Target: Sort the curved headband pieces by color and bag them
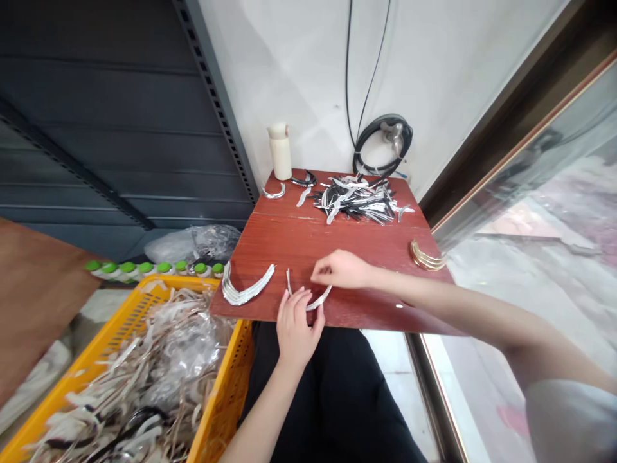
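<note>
A thin curved silver strip (319,301) lies near the front edge of the reddish-brown table, bowed toward me. My left hand (297,325) is on its middle, fingers and thumb closed around it, covering part of the curve. Over the strip's right end hovers my right hand (341,269), with thumb and fingertips pinched together; what is between them, if anything, is hidden. Left of my hands rests a bundle of similar silver curved strips (243,296). Several gold curved strips (425,258) sit nested at the table's right edge.
A pile of black and silver strips (359,200) covers the back of the table (284,231), near a cream bottle (280,153). Coiled black cable (409,138) hangs on the wall. At lower left stands a yellow crate (224,386) full of strips and plastic, beside green-capped bottles (164,267).
</note>
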Action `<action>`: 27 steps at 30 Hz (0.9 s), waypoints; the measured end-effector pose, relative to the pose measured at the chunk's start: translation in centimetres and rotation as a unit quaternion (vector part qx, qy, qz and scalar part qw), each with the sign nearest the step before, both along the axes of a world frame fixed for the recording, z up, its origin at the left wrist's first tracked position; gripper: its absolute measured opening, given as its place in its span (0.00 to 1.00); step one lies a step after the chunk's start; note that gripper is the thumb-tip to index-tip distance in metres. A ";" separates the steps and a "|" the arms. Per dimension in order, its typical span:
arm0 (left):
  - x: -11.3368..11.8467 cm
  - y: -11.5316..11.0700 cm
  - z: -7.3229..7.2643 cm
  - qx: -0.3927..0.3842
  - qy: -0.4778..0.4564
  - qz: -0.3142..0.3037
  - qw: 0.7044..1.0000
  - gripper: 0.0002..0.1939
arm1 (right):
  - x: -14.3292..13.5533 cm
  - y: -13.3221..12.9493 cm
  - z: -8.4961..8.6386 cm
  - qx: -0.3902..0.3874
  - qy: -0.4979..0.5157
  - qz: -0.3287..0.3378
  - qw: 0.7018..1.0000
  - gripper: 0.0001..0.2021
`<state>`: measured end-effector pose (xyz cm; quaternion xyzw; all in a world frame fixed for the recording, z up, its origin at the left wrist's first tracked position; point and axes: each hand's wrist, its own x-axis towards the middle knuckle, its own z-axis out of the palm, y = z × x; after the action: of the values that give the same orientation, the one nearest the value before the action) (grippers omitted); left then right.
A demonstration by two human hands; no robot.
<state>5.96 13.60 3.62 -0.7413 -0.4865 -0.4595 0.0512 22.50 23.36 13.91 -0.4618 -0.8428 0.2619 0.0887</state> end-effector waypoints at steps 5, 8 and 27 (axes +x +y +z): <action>-0.1 0.1 0.4 -0.023 0.000 -0.041 0.999 0.10 | 4.0 8.6 0.7 0.095 -0.047 -0.265 0.958 0.11; -0.1 0.1 0.4 -0.019 -0.004 -0.049 0.999 0.10 | 5.4 12.5 0.2 0.092 -0.079 -0.345 0.931 0.14; -0.5 0.7 0.3 0.015 0.025 -0.052 0.998 0.08 | 4.2 15.2 -2.0 -0.012 -0.021 -0.367 0.930 0.17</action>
<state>5.45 14.31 3.92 -0.7760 -0.4389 -0.4501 0.0507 26.70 38.54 11.95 -0.7452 -0.6130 0.2113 0.1558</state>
